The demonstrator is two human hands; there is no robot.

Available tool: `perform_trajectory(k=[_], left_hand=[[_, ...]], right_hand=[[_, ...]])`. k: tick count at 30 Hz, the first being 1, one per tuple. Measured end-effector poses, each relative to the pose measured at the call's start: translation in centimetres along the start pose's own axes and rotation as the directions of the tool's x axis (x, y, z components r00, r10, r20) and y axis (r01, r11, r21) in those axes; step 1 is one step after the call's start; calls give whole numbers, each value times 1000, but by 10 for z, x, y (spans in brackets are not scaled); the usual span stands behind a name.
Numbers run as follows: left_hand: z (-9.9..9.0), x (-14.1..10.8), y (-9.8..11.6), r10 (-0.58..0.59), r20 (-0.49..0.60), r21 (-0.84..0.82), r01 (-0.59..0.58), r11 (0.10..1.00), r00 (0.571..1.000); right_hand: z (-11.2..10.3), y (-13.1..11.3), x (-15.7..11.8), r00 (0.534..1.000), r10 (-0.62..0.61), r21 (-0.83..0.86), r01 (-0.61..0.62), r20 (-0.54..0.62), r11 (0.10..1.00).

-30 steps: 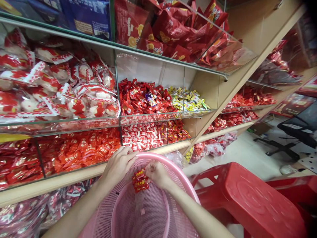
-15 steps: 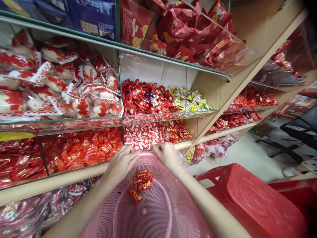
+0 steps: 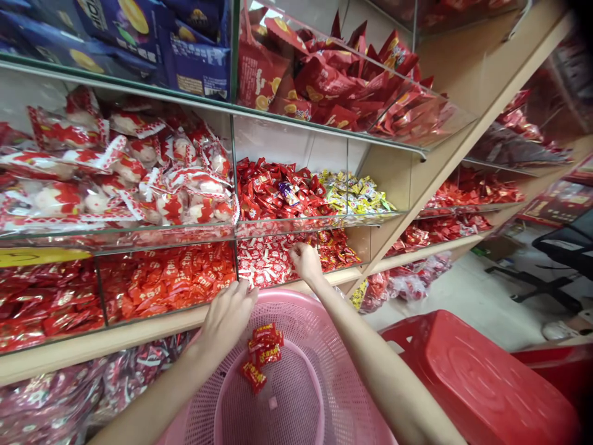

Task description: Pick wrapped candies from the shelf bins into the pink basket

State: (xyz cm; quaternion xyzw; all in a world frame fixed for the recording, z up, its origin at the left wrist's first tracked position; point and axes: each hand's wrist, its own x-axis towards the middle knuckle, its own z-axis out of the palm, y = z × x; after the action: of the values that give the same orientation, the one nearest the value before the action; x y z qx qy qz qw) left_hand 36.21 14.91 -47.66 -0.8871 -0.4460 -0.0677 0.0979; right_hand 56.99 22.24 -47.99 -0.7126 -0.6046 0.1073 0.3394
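Observation:
A pink mesh basket (image 3: 324, 334) sits low in front of me, with a few red wrapped candies (image 3: 262, 355) lying inside it. My left hand (image 3: 227, 318) grips the basket's far rim. My right hand (image 3: 304, 259) reaches into the lower shelf bin of red-and-white wrapped candies (image 3: 266, 259), its fingers curled down among the wrappers; whether it holds any I cannot tell. To the right of that bin lies another with dark red candies (image 3: 340, 247).
Glass-fronted shelves hold red candy bins (image 3: 162, 278), red-and-white bagged sweets (image 3: 130, 179), yellow candies (image 3: 354, 191) and red snack bags (image 3: 352, 80) above. A red plastic stool (image 3: 482, 377) stands at the right. A black chair base (image 3: 532, 284) is on the floor beyond.
My right hand let go of the red candies into the basket and then moved up and forward into the red-and-white candy bin. My left hand stayed on the rim.

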Motion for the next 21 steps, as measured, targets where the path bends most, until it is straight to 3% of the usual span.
perform_trajectory(k=[2, 4, 7, 9, 13, 16, 18, 21], left_hand=[[-3, -7, -1, -8, 41, 37, 7, 999, 999], [-8, -15, -3, -17, 95, 59, 11, 998, 995], [-20, -27, -4, -57, 206, 79, 41, 996, 977], [-30, -31, -2, -102, 288, 93, 79, 993, 952], [-43, -36, -2, -157, 374, 104, 127, 986, 914], [-42, -39, -6, -201, 392, 100, 176, 979, 898], [-38, -41, -7, -230, 395, 101, 207, 973, 889], [-32, -38, -3, -246, 363, 103, 224, 969, 898]], right_hand=[[-6, 2, -6, 999, -33, 66, 34, -17, 997], [-12, 2, -16, 998, -53, 240, 62, -43, 969], [-22, 0, -35, 1000, 0, 616, 17, -28, 787], [-28, -4, -47, 997, 59, 762, -82, 57, 642], [-36, -9, -64, 964, 75, 858, -260, 253, 444], [-36, -9, -74, 945, 74, 878, -324, 319, 352], [-35, -9, -81, 954, 60, 890, -295, 293, 349], [-38, -8, -94, 992, -85, 837, -29, 90, 547]])
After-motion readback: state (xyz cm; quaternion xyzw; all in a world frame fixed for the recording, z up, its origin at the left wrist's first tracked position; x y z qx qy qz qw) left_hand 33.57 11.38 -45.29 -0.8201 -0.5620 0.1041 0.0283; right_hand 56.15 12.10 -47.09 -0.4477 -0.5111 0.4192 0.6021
